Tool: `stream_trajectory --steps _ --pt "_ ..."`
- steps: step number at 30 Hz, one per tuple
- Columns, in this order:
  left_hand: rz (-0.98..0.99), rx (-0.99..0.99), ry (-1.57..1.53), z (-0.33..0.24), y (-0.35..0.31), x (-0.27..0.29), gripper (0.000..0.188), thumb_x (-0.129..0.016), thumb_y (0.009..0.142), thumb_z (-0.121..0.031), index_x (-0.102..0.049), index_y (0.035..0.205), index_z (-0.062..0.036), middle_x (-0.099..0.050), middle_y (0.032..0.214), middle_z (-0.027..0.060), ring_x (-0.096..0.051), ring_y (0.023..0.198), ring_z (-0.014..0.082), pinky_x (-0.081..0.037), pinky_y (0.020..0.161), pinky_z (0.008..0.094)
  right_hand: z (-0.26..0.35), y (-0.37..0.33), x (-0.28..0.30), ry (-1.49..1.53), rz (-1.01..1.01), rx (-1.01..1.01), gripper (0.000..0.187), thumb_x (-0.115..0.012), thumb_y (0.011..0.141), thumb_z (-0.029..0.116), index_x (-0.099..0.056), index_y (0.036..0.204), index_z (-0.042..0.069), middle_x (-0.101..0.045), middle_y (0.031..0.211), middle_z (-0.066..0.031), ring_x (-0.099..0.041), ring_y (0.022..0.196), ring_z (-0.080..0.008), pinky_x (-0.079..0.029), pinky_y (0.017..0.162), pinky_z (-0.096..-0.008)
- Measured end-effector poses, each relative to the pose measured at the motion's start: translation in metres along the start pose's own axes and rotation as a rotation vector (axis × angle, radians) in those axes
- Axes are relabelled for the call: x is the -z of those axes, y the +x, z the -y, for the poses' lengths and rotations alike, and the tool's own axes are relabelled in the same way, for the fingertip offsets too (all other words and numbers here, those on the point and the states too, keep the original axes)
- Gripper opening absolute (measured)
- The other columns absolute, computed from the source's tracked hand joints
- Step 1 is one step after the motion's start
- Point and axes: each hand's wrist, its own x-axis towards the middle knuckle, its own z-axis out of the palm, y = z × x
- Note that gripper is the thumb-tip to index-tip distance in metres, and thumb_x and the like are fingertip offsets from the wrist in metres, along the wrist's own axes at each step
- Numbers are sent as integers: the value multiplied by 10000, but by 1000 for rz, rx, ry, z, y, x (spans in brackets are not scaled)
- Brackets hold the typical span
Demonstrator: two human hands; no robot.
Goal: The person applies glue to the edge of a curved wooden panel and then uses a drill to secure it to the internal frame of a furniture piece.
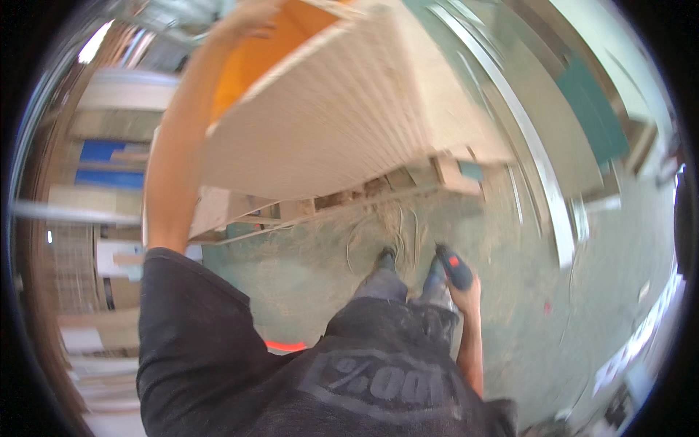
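My left arm reaches far forward on the left. My left hand [247,20] is at the top edge, against an orange-faced surface [269,47]; its fingers are smeared, and whether they grip an edge there I cannot tell. Below and right of that surface is a large stack of pale boards [320,124], with many layered edges showing. Low at my right side, my right hand [466,293] is closed around a dark handheld power tool [456,271] with a red patch. Its far end points toward the stack, apart from the boards.
Under the boards is a wooden pallet [459,178]. A cable [399,229] lies on the dusty green floor [510,313] before my feet. Long strips and panels [535,153] lie to the right. On the left stand shelves with boards [109,124], including a blue piece [98,164].
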Motion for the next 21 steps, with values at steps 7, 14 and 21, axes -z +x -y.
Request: stream_trajectory --steps 7,14,21 --pt "-292 442 181 72 -119 108 357 -636 913 -310 -757 942 25 -757 959 224 -738 954 348 -567 847 438 42 -21 21 509 -12 -148 174 -736 773 40 -693 941 26 -661 803 -35 -661 705 -174 -539 683 -337" --pt "-236 472 -44 118 -168 79 712 -637 930 -614 -650 1262 16 -688 1199 187 -671 1126 308 -525 955 408 204 -27 24 356 57 144 173 -725 868 64 -675 1031 37 -681 901 -43 -670 766 -153 -544 717 -309" --pt "-125 699 -269 123 -166 54 568 -597 920 -336 -612 1279 104 -622 1296 305 -665 1150 370 -540 962 429 337 -73 -56 307 -91 729 194 -740 928 92 -697 1110 39 -706 947 -49 -683 863 -171 -546 774 -331"
